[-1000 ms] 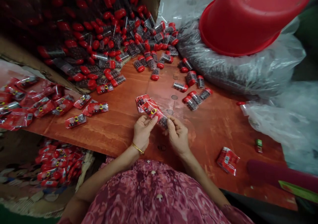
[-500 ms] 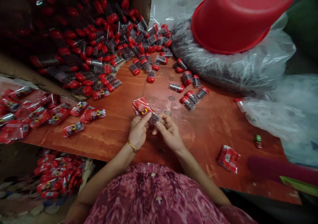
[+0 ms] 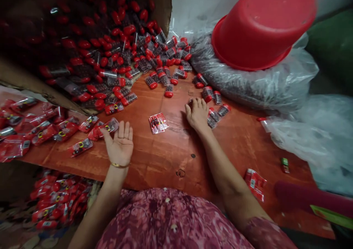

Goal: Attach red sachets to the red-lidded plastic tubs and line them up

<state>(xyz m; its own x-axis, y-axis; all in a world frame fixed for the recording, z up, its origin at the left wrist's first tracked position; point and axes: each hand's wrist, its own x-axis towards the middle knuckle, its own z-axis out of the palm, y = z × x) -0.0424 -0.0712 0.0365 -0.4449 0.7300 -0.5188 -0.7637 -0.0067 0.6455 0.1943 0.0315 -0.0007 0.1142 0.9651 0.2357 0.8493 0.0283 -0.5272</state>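
My left hand (image 3: 120, 146) is open, palm up and fingers stretched, beside a filled red packet (image 3: 111, 125) at the edge of the packet pile. Nothing rests in its palm. My right hand (image 3: 198, 113) is palm down with its fingers curled over a small clear bottle (image 3: 190, 101), mostly hidden beneath them. Close to that hand lie more red-capped bottles (image 3: 223, 110) with dark beads inside. Between my hands, a few flat red packets (image 3: 158, 123) lie overlapping on the wooden table (image 3: 160, 157).
A cardboard box (image 3: 162, 11) on its side spills many red-capped bottles. Filled packets (image 3: 66, 128) heap at left, with more (image 3: 55, 201) below the table. A red tub (image 3: 256, 28) sits on a bulging plastic bag (image 3: 248, 87). Another red packet (image 3: 256, 184) lies right.
My left hand has let go of the red packets, which now lie on the table, and moved left, opening. My right hand has moved forward and right onto a loose bottle.
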